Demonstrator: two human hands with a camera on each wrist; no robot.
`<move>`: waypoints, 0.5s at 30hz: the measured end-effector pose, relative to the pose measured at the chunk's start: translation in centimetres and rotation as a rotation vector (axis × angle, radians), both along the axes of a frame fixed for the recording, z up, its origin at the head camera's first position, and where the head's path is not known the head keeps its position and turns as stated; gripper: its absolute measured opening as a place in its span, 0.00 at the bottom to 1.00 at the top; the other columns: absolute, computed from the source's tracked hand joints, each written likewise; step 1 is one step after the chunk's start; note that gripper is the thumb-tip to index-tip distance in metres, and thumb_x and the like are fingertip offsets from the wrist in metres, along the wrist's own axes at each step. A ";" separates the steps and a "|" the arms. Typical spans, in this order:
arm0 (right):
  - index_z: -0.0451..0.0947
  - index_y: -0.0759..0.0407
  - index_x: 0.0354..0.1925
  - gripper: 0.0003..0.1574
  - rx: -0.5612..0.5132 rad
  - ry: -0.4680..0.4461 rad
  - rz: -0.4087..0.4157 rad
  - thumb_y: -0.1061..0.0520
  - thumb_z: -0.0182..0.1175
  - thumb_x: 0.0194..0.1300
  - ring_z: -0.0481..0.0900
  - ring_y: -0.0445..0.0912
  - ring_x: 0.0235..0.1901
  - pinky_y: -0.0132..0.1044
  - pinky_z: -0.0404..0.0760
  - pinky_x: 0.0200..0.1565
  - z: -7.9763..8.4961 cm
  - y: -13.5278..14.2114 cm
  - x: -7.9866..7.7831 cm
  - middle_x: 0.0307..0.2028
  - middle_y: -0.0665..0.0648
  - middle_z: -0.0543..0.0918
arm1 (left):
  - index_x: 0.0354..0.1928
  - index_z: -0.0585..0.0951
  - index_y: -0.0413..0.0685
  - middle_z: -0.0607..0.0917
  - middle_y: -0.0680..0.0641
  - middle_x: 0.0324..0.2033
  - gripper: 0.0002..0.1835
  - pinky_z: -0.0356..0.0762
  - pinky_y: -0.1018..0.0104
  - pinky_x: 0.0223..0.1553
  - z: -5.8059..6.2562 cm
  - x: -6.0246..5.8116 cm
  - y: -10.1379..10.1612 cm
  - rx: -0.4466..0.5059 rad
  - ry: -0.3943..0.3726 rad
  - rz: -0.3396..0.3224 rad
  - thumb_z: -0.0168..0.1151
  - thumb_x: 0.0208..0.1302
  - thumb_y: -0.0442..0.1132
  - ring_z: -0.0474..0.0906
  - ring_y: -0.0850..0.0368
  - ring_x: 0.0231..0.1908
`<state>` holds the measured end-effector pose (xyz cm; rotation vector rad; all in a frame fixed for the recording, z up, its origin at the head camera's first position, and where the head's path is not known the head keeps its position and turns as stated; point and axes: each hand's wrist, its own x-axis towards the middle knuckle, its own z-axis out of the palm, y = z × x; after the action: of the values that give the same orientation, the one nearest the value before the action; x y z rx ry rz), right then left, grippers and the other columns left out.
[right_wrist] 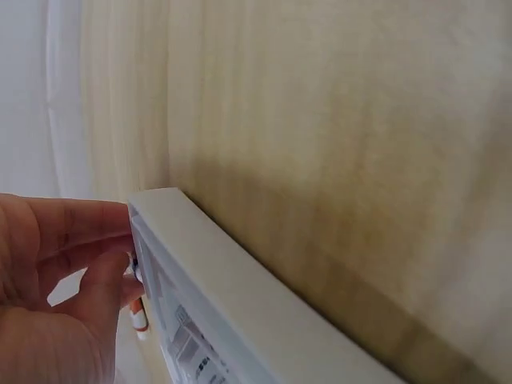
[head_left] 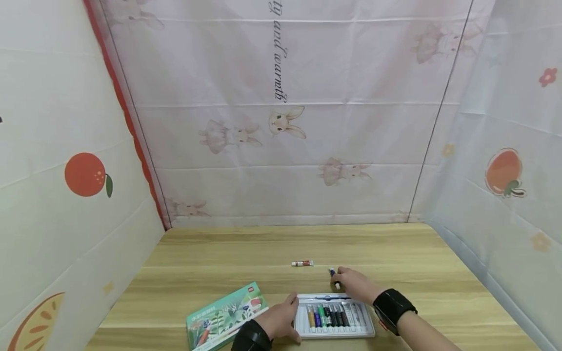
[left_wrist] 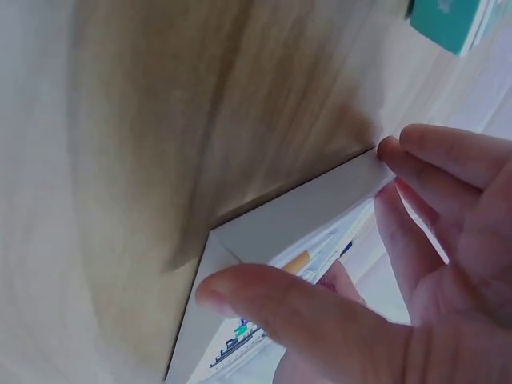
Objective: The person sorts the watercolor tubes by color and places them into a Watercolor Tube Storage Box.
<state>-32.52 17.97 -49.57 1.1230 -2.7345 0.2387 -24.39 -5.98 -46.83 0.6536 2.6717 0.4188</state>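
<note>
A white plastic tray (head_left: 335, 336) holds a row of small paint tubes (head_left: 327, 317), coloured ones at the left and dark or pale ones further right. My left hand (head_left: 278, 319) grips the tray's left side, the thumb at the near corner and the fingers at the far one. Just beyond the tray's back edge, my right hand (head_left: 357, 285) pinches a dark blue paint tube (head_left: 337, 284) between thumb and fingers. In the right wrist view the tray's wall (right_wrist: 232, 280) partly hides that tube.
A paint tube with a reddish-brown label (head_left: 303, 263) lies on the wooden table (head_left: 219, 253) behind the tray. To the left, a green illustrated box (head_left: 224, 317) lies at a slant near my left wrist. Printed cloth walls (head_left: 307, 190) border the table at the back and sides.
</note>
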 end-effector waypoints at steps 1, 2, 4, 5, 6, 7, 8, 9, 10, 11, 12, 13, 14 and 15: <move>0.78 0.55 0.31 0.13 -0.014 0.000 0.018 0.69 0.56 0.46 0.67 0.37 0.22 0.29 0.67 0.23 0.0 0.0 0.1 0.24 0.48 0.69 | 0.58 0.57 0.40 0.53 0.46 0.58 0.46 0.66 0.68 0.39 0.0 0.1 -0.1 -0.002 -0.004 0.003 0.64 0.35 0.53 0.68 0.55 0.43; 0.78 0.54 0.30 0.13 -0.029 -0.002 0.035 0.69 0.56 0.47 0.67 0.37 0.22 0.29 0.67 0.23 0.1 0.0 0.2 0.23 0.47 0.69 | 0.58 0.57 0.41 0.53 0.47 0.58 0.46 0.66 0.68 0.38 0.0 0.1 -0.2 -0.002 -0.007 0.007 0.64 0.35 0.53 0.69 0.55 0.42; 0.78 0.54 0.28 0.12 -0.054 -0.004 0.063 0.68 0.56 0.46 0.68 0.37 0.24 0.29 0.68 0.24 0.1 0.1 0.3 0.24 0.48 0.70 | 0.58 0.57 0.41 0.54 0.47 0.58 0.46 0.67 0.68 0.37 0.0 0.3 -0.4 0.000 -0.012 0.015 0.64 0.35 0.53 0.69 0.56 0.41; 0.78 0.53 0.28 0.11 -0.059 0.001 0.072 0.68 0.57 0.46 0.67 0.37 0.24 0.29 0.67 0.24 0.1 0.1 0.3 0.24 0.47 0.69 | 0.58 0.58 0.41 0.54 0.47 0.58 0.46 0.67 0.68 0.37 0.0 0.3 -0.4 0.000 -0.010 0.015 0.65 0.35 0.53 0.69 0.56 0.41; 0.78 0.53 0.28 0.11 -0.060 0.006 0.076 0.67 0.57 0.45 0.67 0.36 0.24 0.28 0.67 0.24 0.1 0.2 0.2 0.25 0.47 0.69 | 0.58 0.58 0.41 0.54 0.47 0.58 0.46 0.67 0.68 0.37 0.0 0.4 -0.4 -0.003 -0.008 0.014 0.65 0.35 0.53 0.69 0.56 0.41; 0.78 0.53 0.27 0.11 -0.062 0.020 0.085 0.67 0.57 0.45 0.66 0.36 0.25 0.28 0.67 0.24 0.0 0.3 0.2 0.25 0.46 0.68 | 0.58 0.58 0.41 0.54 0.46 0.58 0.46 0.67 0.68 0.37 0.0 0.4 -0.4 -0.004 -0.005 0.010 0.65 0.35 0.53 0.69 0.57 0.40; 0.78 0.53 0.27 0.11 -0.062 0.038 0.097 0.67 0.58 0.45 0.65 0.37 0.25 0.28 0.66 0.24 -0.1 0.4 0.1 0.25 0.46 0.68 | 0.58 0.58 0.41 0.54 0.46 0.58 0.46 0.66 0.68 0.38 0.0 0.4 -0.4 -0.005 -0.003 0.010 0.65 0.35 0.53 0.69 0.57 0.41; 0.78 0.52 0.26 0.10 -0.059 0.062 0.109 0.66 0.58 0.44 0.64 0.37 0.26 0.28 0.66 0.25 -0.2 0.6 0.0 0.26 0.46 0.67 | 0.58 0.58 0.41 0.54 0.46 0.57 0.46 0.66 0.68 0.38 -0.1 0.3 -0.4 -0.006 -0.004 0.007 0.65 0.35 0.53 0.69 0.57 0.40; 0.78 0.52 0.26 0.10 -0.054 0.085 0.119 0.66 0.59 0.44 0.63 0.37 0.26 0.28 0.66 0.25 -0.4 0.8 -0.2 0.27 0.47 0.67 | 0.58 0.58 0.41 0.54 0.46 0.57 0.46 0.66 0.69 0.37 -0.2 0.3 -0.4 -0.008 -0.003 0.002 0.65 0.35 0.53 0.69 0.57 0.40; 0.79 0.52 0.26 0.10 -0.045 0.106 0.130 0.65 0.60 0.44 0.63 0.38 0.27 0.27 0.66 0.26 -0.5 0.9 -0.3 0.28 0.47 0.68 | 0.58 0.58 0.41 0.54 0.47 0.57 0.46 0.66 0.69 0.37 -0.3 0.3 -0.4 -0.008 -0.006 0.000 0.64 0.35 0.53 0.69 0.58 0.40; 0.79 0.52 0.27 0.09 -0.039 0.123 0.140 0.65 0.60 0.43 0.65 0.39 0.29 0.28 0.68 0.27 -0.7 1.1 -0.4 0.29 0.48 0.69 | 0.58 0.58 0.41 0.54 0.47 0.57 0.46 0.66 0.70 0.37 -0.3 0.3 -0.3 -0.010 -0.011 -0.004 0.64 0.35 0.53 0.69 0.58 0.40; 0.79 0.52 0.27 0.10 -0.033 0.137 0.157 0.65 0.61 0.43 0.66 0.39 0.29 0.28 0.69 0.28 -0.8 1.2 -0.6 0.30 0.48 0.70 | 0.58 0.58 0.41 0.54 0.47 0.57 0.46 0.66 0.70 0.37 -0.4 0.2 -0.3 -0.010 -0.015 -0.005 0.64 0.36 0.53 0.69 0.58 0.40; 0.78 0.52 0.27 0.10 -0.024 0.146 0.168 0.64 0.61 0.43 0.68 0.40 0.30 0.28 0.69 0.29 -0.9 1.3 -0.8 0.30 0.48 0.71 | 0.58 0.58 0.42 0.54 0.48 0.57 0.46 0.66 0.70 0.37 -0.5 0.1 -0.4 -0.011 -0.021 -0.003 0.64 0.36 0.53 0.69 0.59 0.40; 0.78 0.52 0.28 0.10 -0.016 0.151 0.175 0.64 0.62 0.42 0.69 0.40 0.31 0.28 0.70 0.29 -1.0 1.4 -0.9 0.30 0.48 0.72 | 0.58 0.58 0.42 0.54 0.48 0.57 0.45 0.66 0.70 0.37 -0.6 0.1 -0.4 -0.010 -0.027 0.000 0.64 0.36 0.53 0.69 0.59 0.40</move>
<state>-33.46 19.32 -50.56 1.3204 -2.5022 0.1908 -24.34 -6.36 -47.43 0.6407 2.6466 0.4116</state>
